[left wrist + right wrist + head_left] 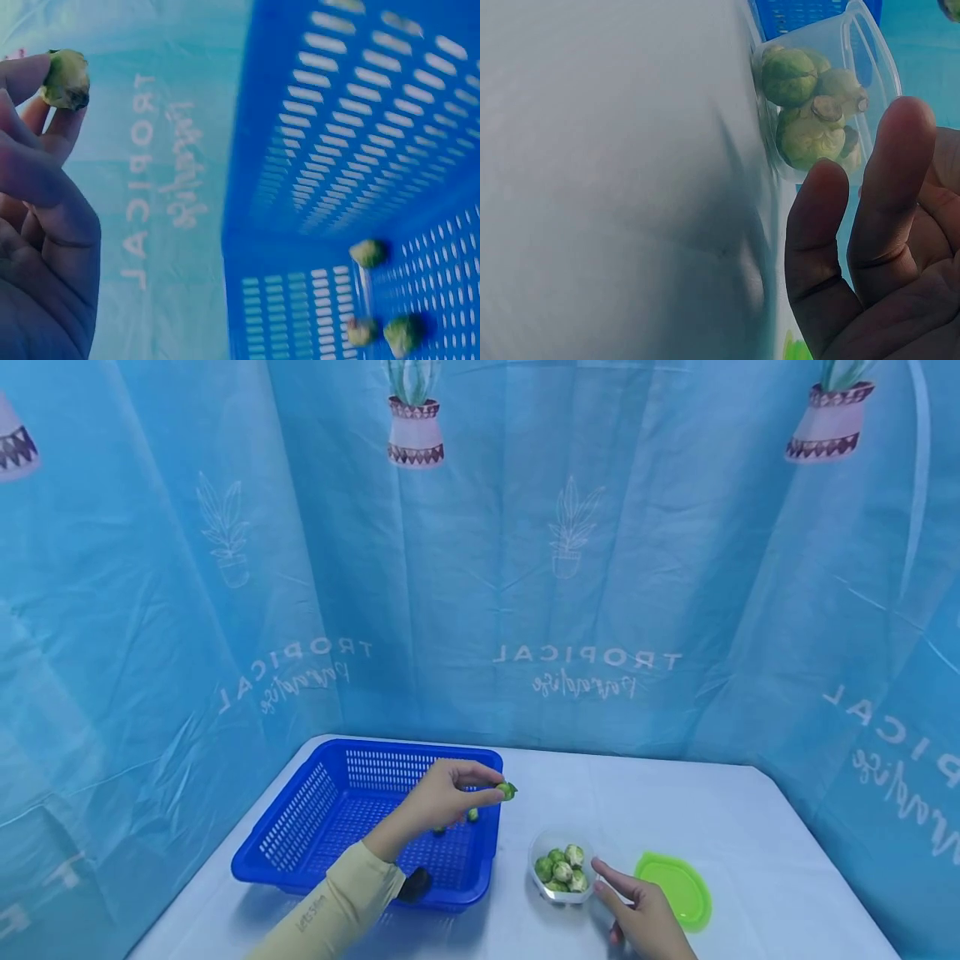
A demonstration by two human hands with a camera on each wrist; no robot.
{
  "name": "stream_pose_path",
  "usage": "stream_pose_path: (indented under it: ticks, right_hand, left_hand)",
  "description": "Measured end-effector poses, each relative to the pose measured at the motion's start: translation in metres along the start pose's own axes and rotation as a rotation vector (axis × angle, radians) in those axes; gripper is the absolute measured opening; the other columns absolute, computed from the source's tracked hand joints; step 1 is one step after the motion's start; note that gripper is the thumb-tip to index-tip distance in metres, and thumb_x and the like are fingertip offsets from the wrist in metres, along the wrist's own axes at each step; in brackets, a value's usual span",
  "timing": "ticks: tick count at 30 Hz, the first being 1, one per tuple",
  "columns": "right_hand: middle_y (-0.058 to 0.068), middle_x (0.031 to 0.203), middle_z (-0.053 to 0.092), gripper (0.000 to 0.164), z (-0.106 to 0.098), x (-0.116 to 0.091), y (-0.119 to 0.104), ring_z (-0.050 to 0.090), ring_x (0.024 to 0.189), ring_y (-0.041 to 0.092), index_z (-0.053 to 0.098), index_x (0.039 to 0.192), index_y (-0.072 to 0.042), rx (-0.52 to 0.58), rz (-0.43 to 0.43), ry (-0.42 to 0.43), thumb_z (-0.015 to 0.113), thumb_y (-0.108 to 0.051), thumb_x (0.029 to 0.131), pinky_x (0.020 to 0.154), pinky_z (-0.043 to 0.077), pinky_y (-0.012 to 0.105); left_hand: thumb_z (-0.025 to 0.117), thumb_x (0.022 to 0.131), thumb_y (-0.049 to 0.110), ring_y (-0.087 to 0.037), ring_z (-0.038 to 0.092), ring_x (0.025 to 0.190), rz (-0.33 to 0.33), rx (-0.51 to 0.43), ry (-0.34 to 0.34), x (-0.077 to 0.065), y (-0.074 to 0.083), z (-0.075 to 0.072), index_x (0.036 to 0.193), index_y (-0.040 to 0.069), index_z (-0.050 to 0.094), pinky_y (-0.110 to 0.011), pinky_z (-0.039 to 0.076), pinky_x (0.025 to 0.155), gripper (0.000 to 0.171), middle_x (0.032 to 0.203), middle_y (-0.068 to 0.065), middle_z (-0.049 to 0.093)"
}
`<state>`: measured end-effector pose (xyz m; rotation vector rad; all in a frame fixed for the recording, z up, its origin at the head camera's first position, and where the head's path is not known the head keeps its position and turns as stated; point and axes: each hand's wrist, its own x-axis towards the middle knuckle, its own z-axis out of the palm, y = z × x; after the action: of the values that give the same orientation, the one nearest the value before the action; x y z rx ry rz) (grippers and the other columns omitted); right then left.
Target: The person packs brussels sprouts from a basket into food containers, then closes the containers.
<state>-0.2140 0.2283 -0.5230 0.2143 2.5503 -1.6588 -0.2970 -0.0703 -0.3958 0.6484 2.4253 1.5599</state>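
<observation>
Above the right edge of the blue basket (420, 748), my left hand (446, 795) pinches a Brussels sprout (507, 791) between thumb and fingertips. The left wrist view shows this sprout (67, 79) up close, its cut end facing down. A clear plastic container (562, 897) stands on the table to the right of the basket, holding several Brussels sprouts (561, 870). Beside its right wall is my right hand (641, 914), fingers extended and fingertips right at the container. The right wrist view has these fingers (891, 195) overlapping the container's side and rim.
Loose sprouts (403, 334) lie in the basket, towards its right side. A bright green lid (686, 893) rests on the white table (757, 860), just right of my right hand. Blue printed curtains (510, 593) enclose the table at the back and sides.
</observation>
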Motion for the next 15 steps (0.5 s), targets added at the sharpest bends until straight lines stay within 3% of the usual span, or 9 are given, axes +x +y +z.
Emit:
stream_pose_path:
  ticks: [7, 15]
  right_hand:
    - [0.013, 0.131, 0.058, 0.054, -0.002, -0.002, 0.000, 0.058, 0.047, 0.019, 0.055, 0.133, -0.018, 0.005, -0.007, -0.009, 0.061, -0.047, 0.087, 0.046, 0.047, 0.031]
    - [0.013, 0.131, 0.059, 0.053, -0.001, -0.003, -0.002, 0.058, 0.047, 0.019, 0.056, 0.133, -0.019, 0.005, -0.008, -0.002, 0.061, -0.046, 0.088, 0.044, 0.046, 0.031]
  left_hand:
    - [0.073, 0.079, 0.044, -0.012, 0.037, 0.041, -0.003, -0.049, 0.000, -0.003, 0.009, 0.014, 0.105, 0.028, 0.070, -0.021, 0.032, 0.038, 0.030, 0.097, 0.003, 0.074]
    - [0.074, 0.078, 0.044, -0.012, 0.039, 0.041, -0.004, -0.090, 0.017, -0.004, 0.013, 0.029, 0.103, 0.026, 0.070, -0.020, 0.034, 0.038, 0.031, 0.104, 0.003, 0.072]
